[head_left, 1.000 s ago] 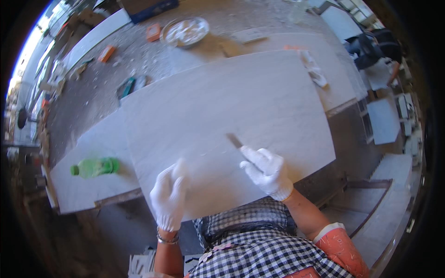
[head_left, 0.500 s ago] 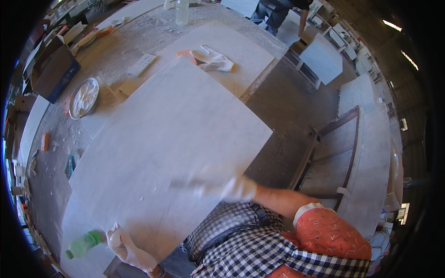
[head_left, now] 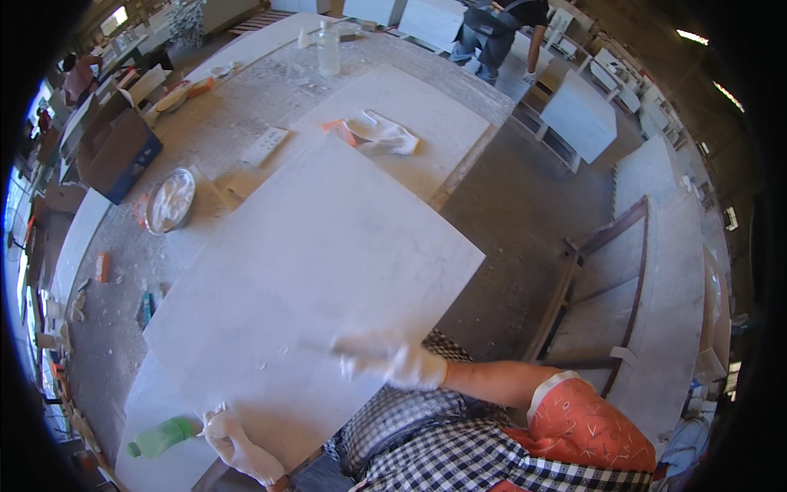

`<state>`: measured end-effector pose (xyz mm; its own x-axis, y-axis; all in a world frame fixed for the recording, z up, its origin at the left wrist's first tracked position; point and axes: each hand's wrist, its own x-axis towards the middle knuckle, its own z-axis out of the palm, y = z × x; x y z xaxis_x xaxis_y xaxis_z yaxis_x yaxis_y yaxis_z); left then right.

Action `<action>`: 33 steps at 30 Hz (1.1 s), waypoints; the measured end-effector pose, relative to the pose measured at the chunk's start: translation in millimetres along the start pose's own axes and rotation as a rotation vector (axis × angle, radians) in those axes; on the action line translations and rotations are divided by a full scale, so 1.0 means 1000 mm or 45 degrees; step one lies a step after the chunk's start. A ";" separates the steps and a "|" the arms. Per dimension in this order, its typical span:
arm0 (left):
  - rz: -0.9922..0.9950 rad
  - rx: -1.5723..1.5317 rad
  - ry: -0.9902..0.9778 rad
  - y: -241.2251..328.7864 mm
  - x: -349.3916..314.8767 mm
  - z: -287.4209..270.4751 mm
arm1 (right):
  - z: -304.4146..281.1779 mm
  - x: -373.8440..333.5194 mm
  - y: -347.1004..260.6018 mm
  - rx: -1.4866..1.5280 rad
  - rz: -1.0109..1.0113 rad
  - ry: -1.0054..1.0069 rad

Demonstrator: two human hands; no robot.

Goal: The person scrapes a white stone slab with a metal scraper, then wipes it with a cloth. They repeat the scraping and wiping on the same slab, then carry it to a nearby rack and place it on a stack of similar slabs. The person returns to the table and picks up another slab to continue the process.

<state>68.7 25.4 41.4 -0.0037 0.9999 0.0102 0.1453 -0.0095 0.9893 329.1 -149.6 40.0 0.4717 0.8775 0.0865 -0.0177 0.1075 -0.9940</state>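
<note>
A pale, marble-like slab (head_left: 303, 246) lies at a slant in front of me. My right hand (head_left: 406, 363), in a white glove, is closed on a thin flat tool (head_left: 324, 348) low over the slab's near part; motion smears it, and its exact kind does not show. My left hand (head_left: 236, 447), also gloved, rests at the slab's near left edge with its fingers curled in; what they hold, if anything, is hidden. Just left of that hand lies a green plastic bottle (head_left: 164, 436) on its side. A few tiny white flecks dot the slab.
Beyond the slab are a bowl of white paste (head_left: 174, 201), a white glove (head_left: 384, 134), a clear bottle (head_left: 328, 51) and an open cardboard box (head_left: 121, 154). Metal frames and panels (head_left: 607, 279) stand to the right. Another person (head_left: 492, 37) is at the far right.
My right hand has shifted slightly with the flat tool, still blurred. The whole view has moved a little, showing more of the far end. The left hand stays by the slab's edge.
</note>
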 end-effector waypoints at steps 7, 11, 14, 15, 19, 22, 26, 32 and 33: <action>0.085 0.081 -0.008 -0.008 0.002 -0.020 | -0.062 0.079 0.017 0.297 0.029 0.180; 0.120 0.063 0.056 -0.009 0.002 -0.023 | -0.187 0.154 -0.015 0.224 -0.097 1.184; 0.130 0.154 0.094 -0.007 0.008 -0.020 | -0.196 0.155 -0.010 0.267 -0.144 1.064; 0.155 0.187 0.101 -0.006 0.010 -0.017 | -0.187 0.148 -0.005 0.242 -0.047 0.982; 0.097 0.121 0.049 0.000 0.028 -0.005 | -0.120 0.134 0.027 -0.237 -0.128 0.550; -0.005 -0.128 0.048 0.002 0.047 0.011 | -0.095 0.139 0.026 -0.048 0.044 0.317; 0.341 0.135 -0.099 0.001 0.091 0.032 | -0.088 0.164 0.015 0.169 0.077 0.422; 0.502 0.177 -0.191 -0.006 0.173 0.112 | -0.087 0.180 0.017 0.074 0.076 0.450; 0.586 0.326 -0.160 -0.005 0.188 0.129 | -0.087 0.179 0.018 0.058 0.072 0.442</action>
<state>195.1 213.8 20.0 0.2330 0.8857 0.4015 0.3404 -0.4610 0.8195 490.4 -31.0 31.4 0.7404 0.6722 -0.0040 -0.0878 0.0908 -0.9920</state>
